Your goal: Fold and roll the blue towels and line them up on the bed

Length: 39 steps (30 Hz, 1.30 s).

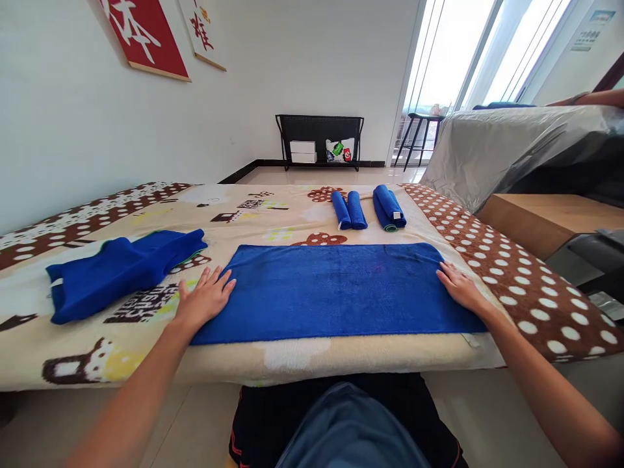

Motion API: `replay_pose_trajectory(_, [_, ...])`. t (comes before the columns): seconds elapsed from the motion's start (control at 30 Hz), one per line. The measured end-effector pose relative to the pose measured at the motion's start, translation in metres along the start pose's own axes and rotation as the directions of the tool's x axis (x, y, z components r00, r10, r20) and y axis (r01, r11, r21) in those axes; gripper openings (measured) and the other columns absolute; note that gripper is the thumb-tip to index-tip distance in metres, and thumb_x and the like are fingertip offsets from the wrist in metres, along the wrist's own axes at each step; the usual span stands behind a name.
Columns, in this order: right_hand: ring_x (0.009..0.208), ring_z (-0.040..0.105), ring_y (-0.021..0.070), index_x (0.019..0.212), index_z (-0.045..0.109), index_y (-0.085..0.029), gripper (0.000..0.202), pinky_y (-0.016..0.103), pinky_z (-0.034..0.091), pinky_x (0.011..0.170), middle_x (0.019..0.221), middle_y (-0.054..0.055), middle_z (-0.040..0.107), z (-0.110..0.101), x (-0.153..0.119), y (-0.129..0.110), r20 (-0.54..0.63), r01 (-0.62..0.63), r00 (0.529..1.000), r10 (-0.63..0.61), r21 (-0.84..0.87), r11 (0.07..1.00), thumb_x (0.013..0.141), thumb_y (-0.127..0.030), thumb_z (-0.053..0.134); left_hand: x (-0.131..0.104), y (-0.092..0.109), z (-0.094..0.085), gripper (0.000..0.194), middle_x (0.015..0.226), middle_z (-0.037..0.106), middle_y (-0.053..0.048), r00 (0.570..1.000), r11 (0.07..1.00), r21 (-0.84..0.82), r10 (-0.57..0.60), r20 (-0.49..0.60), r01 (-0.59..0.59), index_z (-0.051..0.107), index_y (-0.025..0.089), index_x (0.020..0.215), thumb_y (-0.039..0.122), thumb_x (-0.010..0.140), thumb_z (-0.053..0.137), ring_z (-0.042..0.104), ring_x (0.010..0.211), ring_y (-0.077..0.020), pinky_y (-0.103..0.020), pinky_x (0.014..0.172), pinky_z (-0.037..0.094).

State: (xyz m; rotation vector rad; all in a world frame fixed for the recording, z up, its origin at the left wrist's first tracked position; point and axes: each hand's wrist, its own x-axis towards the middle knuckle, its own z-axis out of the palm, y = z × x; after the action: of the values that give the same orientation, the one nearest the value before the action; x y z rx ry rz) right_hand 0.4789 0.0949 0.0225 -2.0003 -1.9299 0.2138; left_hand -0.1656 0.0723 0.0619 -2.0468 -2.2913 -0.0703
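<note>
A blue towel lies spread flat in front of me, its long side along the front edge of the bed. My left hand rests on its left end with the fingers spread, partly on the blanket. At the opposite end my right hand lies with fingers stretched out over the towel's edge. Neither hand grips anything. A crumpled blue towel with a green edge lies left of my left hand. Beyond the flat towel are two slim blue rolls side by side and a thicker rolled blue towel.
The bed has a patterned blanket with a brown polka-dot border. A black rack stands by the far wall. On the right are a plastic-covered piece of furniture, a wooden box and another person's arm. A stool is near the window.
</note>
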Motion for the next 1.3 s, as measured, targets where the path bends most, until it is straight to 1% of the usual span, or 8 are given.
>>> replay_pose_trajectory(0.23, [0.146, 0.029, 0.0166, 0.146, 0.043, -0.021, 0.049, 0.036, 0.023, 0.121, 0.156, -0.002, 0.036, 0.063, 0.047, -0.177, 0.088, 0.441, 0.887, -0.454, 0.135, 0.887, 0.102, -0.043, 0.04, 0.055, 0.184, 0.016, 0.061, 0.165, 0.016, -0.002, 0.912, 0.911, -0.131, 0.404, 0.077, -0.392, 0.015, 0.023, 0.157, 0.045, 0.1, 0.023, 0.012, 0.152, -0.0193, -0.045, 0.122, 0.015])
replay_pose_trajectory(0.33, [0.144, 0.033, 0.0159, 0.145, 0.043, -0.017, 0.048, 0.032, 0.026, 0.118, 0.155, 0.0, 0.038, 0.081, 0.061, -0.222, 0.087, 0.494, 0.855, -0.512, 0.167, 0.853, 0.104, -0.04, 0.038, 0.07, 0.241, 0.025, 0.06, 0.165, 0.016, -0.001, 0.872, 0.869, -0.169, 0.482, 0.081, -0.465, 0.016, 0.023, 0.157, 0.043, 0.101, 0.023, 0.013, 0.152, -0.0158, -0.04, 0.122, 0.014])
replay_pose_trajectory(0.43, [0.143, 0.035, 0.0172, 0.142, 0.047, -0.015, 0.047, 0.036, 0.025, 0.119, 0.153, 0.005, 0.042, 0.077, 0.071, -0.204, 0.082, 0.451, 0.881, -0.466, 0.154, 0.879, 0.104, -0.042, 0.038, 0.08, 0.237, 0.03, 0.058, 0.165, 0.017, 0.0, 0.883, 0.878, -0.179, 0.463, 0.077, -0.444, 0.022, 0.027, 0.155, 0.049, 0.101, 0.021, 0.015, 0.152, -0.018, -0.045, 0.122, 0.015])
replay_pose_trajectory(0.7, [0.13, 0.048, 0.0281, 0.134, 0.054, -0.02, 0.043, 0.055, 0.039, 0.108, 0.144, 0.011, 0.048, 0.009, 0.078, -0.038, 0.005, 0.045, 0.999, -0.045, 0.027, 0.999, 0.095, -0.039, 0.059, 0.099, 0.065, 0.02, 0.065, 0.163, 0.021, -0.012, 0.996, 0.992, -0.121, 0.029, 0.079, -0.019, 0.027, 0.018, 0.154, 0.051, 0.099, 0.018, 0.018, 0.151, -0.0278, -0.059, 0.118, 0.016])
replay_pose_trajectory(0.83, [0.129, 0.048, 0.028, 0.134, 0.053, -0.02, 0.043, 0.055, 0.039, 0.108, 0.143, 0.011, 0.047, -0.003, 0.078, -0.018, -0.025, -0.078, 0.997, 0.078, 0.0, 0.997, 0.095, -0.039, 0.059, 0.094, 0.033, 0.012, 0.066, 0.162, 0.022, -0.015, 0.992, 0.988, -0.106, -0.107, 0.06, 0.113, 0.029, 0.015, 0.153, 0.05, 0.098, 0.019, 0.018, 0.15, -0.033, -0.067, 0.115, 0.012])
replay_pose_trajectory(0.97, [0.129, 0.048, 0.0289, 0.135, 0.052, -0.018, 0.046, 0.057, 0.038, 0.108, 0.143, 0.011, 0.048, 0.013, 0.085, -0.069, -0.054, -0.001, 0.999, 0.001, 0.004, 1.0, 0.095, -0.041, 0.059, 0.095, 0.078, 0.008, 0.061, 0.163, 0.019, -0.016, 0.997, 0.988, -0.131, -0.083, -0.008, 0.081, 0.02, 0.017, 0.156, 0.044, 0.101, 0.02, 0.015, 0.151, -0.0341, -0.07, 0.114, 0.01])
replay_pose_trajectory(1.17, [0.141, 0.039, 0.0164, 0.14, 0.052, -0.029, 0.043, 0.039, 0.028, 0.119, 0.15, 0.002, 0.046, 0.077, 0.085, -0.215, 0.03, 0.342, 0.938, -0.344, 0.067, 0.937, 0.101, -0.044, 0.042, 0.091, 0.224, 0.023, 0.051, 0.147, 0.045, -0.012, 0.96, 0.939, -0.196, 0.274, -0.062, -0.281, 0.048, 0.021, 0.139, 0.043, 0.094, 0.058, 0.048, 0.131, -0.0303, -0.058, 0.109, 0.038])
replay_pose_trajectory(1.3, [0.144, 0.032, 0.0119, 0.144, 0.047, -0.031, 0.046, 0.035, 0.027, 0.119, 0.152, -0.004, 0.042, 0.103, 0.077, -0.249, 0.029, 0.385, 0.922, -0.387, 0.065, 0.921, 0.103, -0.04, 0.028, 0.08, 0.265, 0.037, 0.046, 0.144, 0.048, -0.011, 0.936, 0.914, -0.202, 0.338, -0.099, -0.352, 0.051, 0.02, 0.135, 0.039, 0.093, 0.06, 0.051, 0.127, -0.0292, -0.056, 0.106, 0.042])
